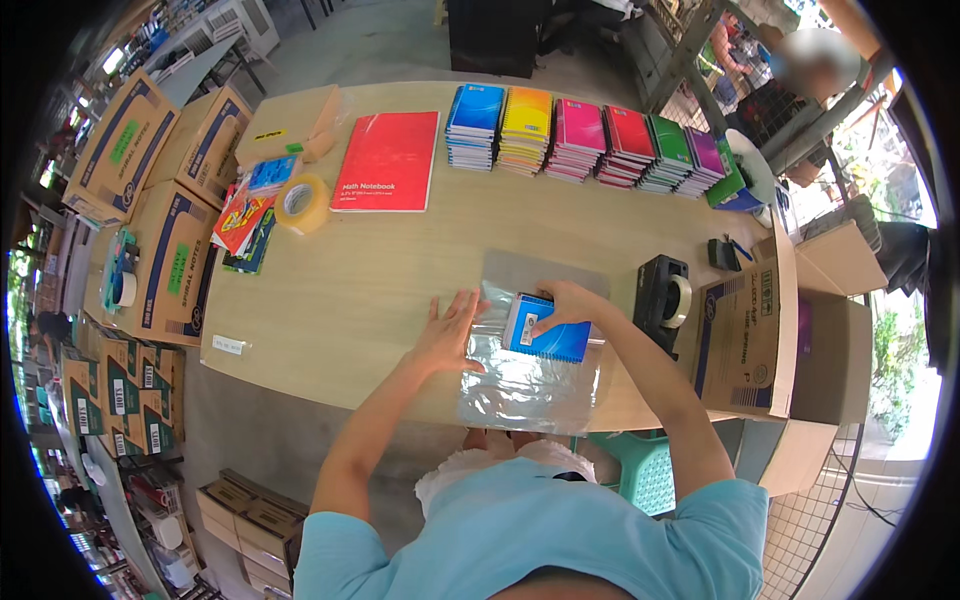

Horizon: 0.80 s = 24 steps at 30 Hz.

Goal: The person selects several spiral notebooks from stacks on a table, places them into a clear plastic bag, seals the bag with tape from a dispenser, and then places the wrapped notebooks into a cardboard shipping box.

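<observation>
Pinching blue notebook in right grip, clear plastic bag beneath. Left grip spread open at bag's left edge.

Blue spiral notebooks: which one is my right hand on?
The blue spiral notebook lying on the clear plastic: your right hand grips it, thumb on top. Others sit in the blue stack, leftmost in the far row of stacks.

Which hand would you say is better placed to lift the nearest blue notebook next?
Probably the right hand: its thumb lies on the blue notebook, while the left hand spreads farther left, at the clear plastic.
</observation>
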Each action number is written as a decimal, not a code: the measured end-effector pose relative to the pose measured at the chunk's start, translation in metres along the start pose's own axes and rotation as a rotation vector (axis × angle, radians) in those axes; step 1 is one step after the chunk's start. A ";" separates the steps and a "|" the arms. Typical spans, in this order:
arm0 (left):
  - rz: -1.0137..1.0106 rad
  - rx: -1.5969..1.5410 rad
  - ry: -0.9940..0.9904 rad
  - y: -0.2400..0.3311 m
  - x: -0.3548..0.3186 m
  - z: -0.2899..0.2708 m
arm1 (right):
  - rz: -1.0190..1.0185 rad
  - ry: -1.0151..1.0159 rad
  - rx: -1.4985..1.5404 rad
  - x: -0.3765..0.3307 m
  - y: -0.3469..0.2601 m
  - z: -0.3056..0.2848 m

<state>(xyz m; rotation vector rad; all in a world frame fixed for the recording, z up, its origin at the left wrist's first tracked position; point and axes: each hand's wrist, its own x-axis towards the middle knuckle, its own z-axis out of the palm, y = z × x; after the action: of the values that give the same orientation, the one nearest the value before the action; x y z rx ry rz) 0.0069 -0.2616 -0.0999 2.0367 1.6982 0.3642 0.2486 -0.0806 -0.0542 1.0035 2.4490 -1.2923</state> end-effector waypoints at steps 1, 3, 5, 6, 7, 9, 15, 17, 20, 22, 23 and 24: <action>-0.002 0.035 -0.004 -0.002 -0.002 0.001 | -0.013 -0.004 -0.006 0.006 -0.004 0.002; -0.004 0.068 -0.006 -0.004 -0.004 0.004 | -0.008 -0.037 -0.015 0.011 -0.009 0.004; -0.007 0.087 0.002 -0.006 -0.006 0.005 | -0.004 -0.070 -0.022 0.014 -0.015 0.005; -0.007 0.094 0.006 -0.007 -0.006 0.005 | 0.008 -0.075 -0.015 0.013 -0.018 0.006; -0.007 0.088 -0.005 -0.007 -0.006 0.004 | 0.023 -0.079 -0.007 0.012 -0.019 0.007; -0.005 0.080 -0.016 -0.006 -0.006 0.001 | 0.038 -0.087 -0.032 0.012 -0.022 0.007; 0.000 0.082 -0.014 -0.005 -0.007 0.002 | 0.025 -0.082 -0.073 0.013 -0.019 0.011; 0.007 0.077 -0.007 -0.005 -0.007 0.001 | 0.013 -0.072 -0.091 0.013 -0.017 0.013; -0.002 0.079 -0.016 -0.003 -0.009 0.000 | -0.024 -0.014 -0.196 0.013 -0.015 0.018; 0.000 0.068 -0.023 -0.001 -0.009 -0.001 | -0.063 0.058 -0.307 0.011 -0.014 0.018; 0.004 0.064 -0.029 0.001 -0.010 -0.001 | -0.059 0.064 -0.304 0.009 -0.012 0.017; 0.010 0.059 -0.034 0.003 -0.010 -0.001 | -0.077 0.105 -0.383 0.006 -0.010 0.014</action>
<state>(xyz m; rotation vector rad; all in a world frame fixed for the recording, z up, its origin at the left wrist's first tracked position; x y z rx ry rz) 0.0071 -0.2711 -0.0964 2.0828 1.6975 0.2843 0.2353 -0.0923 -0.0585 0.9003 2.6938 -0.7572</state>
